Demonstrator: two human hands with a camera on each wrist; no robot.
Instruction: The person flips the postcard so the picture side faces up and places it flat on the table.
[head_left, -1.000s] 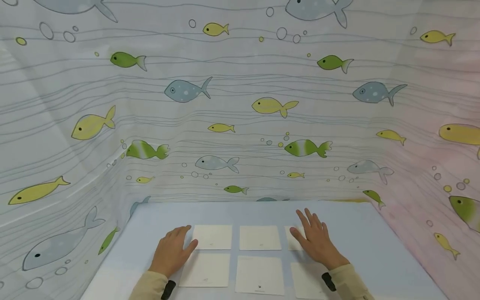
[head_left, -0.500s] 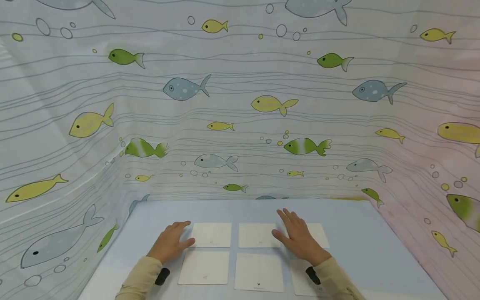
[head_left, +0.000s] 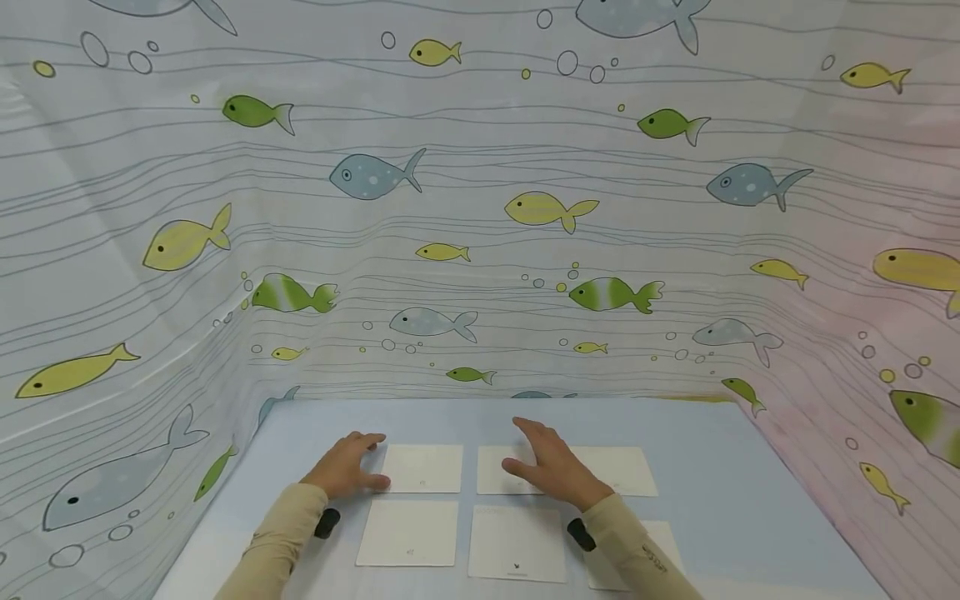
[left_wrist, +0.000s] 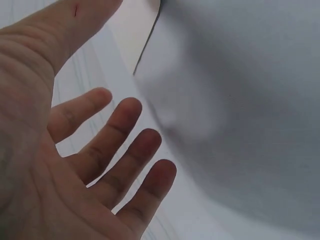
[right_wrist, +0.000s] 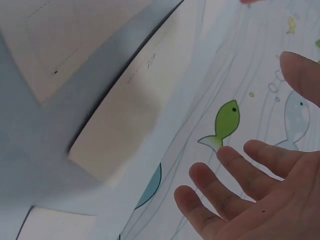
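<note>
Several flat cream cards lie in two rows on the pale blue tabletop. My left hand (head_left: 343,468) is at the left edge of the back-left card (head_left: 426,468), its thumb overlapping that edge in the head view. Over the back-middle card (head_left: 491,475) hovers my right hand (head_left: 555,471), fingers extended and thumb apart, hiding part of it. The back-right card (head_left: 622,472) lies beside that hand. Both wrist views show fingers spread with nothing between them: the left hand (left_wrist: 95,150) near a card corner (left_wrist: 135,30), the right hand (right_wrist: 260,195) beside a card (right_wrist: 130,100).
In the front row are a left card (head_left: 408,535), a middle card (head_left: 517,542) with a small dark mark, and a right card (head_left: 663,542) partly behind my right sleeve (head_left: 630,546). A fish-patterned curtain (head_left: 480,292) encloses the back and sides of the table (head_left: 735,500).
My right hand has moved left from the back-right card to over the back-middle card, uncovering the former. My left hand has shifted only slightly. The cards have stayed in place.
</note>
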